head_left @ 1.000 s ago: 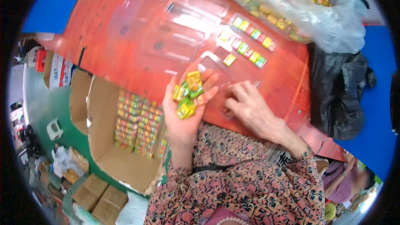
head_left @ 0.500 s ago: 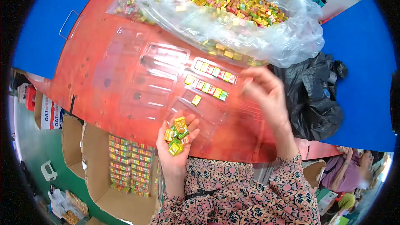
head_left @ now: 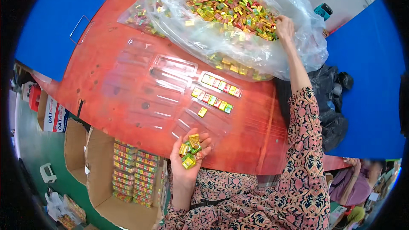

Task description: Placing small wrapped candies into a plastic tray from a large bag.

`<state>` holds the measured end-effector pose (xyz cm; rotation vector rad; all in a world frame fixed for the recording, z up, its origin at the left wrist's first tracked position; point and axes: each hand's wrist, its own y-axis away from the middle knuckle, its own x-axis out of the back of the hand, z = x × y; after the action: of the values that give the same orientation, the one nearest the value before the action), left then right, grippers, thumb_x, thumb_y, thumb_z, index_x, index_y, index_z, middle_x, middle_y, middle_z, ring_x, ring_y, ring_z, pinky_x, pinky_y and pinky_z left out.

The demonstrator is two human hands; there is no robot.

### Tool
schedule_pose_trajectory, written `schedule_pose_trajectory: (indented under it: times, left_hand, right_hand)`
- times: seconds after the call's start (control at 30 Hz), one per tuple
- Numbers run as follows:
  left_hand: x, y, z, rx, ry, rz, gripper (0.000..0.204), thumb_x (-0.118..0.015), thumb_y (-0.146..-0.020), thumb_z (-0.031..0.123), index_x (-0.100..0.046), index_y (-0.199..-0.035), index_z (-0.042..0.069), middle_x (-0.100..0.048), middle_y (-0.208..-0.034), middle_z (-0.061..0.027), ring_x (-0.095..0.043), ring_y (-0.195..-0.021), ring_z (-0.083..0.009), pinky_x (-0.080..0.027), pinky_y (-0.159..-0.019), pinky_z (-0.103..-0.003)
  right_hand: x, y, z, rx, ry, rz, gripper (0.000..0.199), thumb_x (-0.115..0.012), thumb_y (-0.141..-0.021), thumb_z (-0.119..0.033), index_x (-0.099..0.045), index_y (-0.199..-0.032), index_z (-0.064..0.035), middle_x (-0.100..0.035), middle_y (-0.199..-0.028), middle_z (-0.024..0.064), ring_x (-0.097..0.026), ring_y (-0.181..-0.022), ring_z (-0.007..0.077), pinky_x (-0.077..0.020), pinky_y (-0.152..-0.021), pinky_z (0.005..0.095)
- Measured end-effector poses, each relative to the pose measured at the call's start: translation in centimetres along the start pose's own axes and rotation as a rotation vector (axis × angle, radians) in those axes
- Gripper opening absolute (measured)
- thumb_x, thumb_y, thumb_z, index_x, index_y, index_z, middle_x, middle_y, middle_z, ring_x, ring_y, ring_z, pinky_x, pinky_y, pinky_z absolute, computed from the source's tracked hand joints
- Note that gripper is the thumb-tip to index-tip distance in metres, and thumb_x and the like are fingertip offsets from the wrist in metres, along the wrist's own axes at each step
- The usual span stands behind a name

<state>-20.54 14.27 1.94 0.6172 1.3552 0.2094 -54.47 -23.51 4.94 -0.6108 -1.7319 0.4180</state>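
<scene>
Palm up near the table's front edge, my left hand point(head_left: 182, 171) cradles several small wrapped candies point(head_left: 188, 162), yellow, green and reddish. My right hand point(head_left: 285, 28) reaches far out to the right side of a pile of the same candies point(head_left: 238, 10) inside a large clear plastic bag point(head_left: 272, 61). Its fingers are bent together at the pile; whether they pinch a candy is hidden. Between the hands lie clear plastic trays point(head_left: 174, 66). Two rows of candies point(head_left: 220, 84) fill slots, and a single candy point(head_left: 202, 112) lies in the slot nearest me.
A black plastic bag point(head_left: 330, 115) slumps right of the clear bag. At lower left, an open cardboard box point(head_left: 123, 211) holds stacked filled trays point(head_left: 145, 179). Blue panels point(head_left: 55, 21) flank the red table point(head_left: 238, 153). A person in purple point(head_left: 351, 183) sits at far right.
My right hand has moved from beside the filled rows up and away to the candy pile in the bag. My left hand still holds its candies. The whole view has shifted slightly.
</scene>
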Motion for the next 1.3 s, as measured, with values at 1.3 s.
schedule_pose_trajectory:
  times: [1.3]
  left_hand:
    - [-0.7,-0.1,-0.8,-0.125,-0.005,0.045,0.043,-0.035,-0.092,0.033,-0.046,-0.118,0.001,-0.057,-0.107,-0.0197,-0.057,-0.095,-0.0281,-0.048,-0.081,-0.037]
  right_hand:
    - [0.8,2.8,-11.4,0.577,-0.183,-0.537,0.024,-0.057,-0.071,-0.021,-0.061,-0.077,0.0020,-0.061,-0.074,0.0220,-0.060,-0.072,0.0356,-0.0472,-0.065,0.0436]
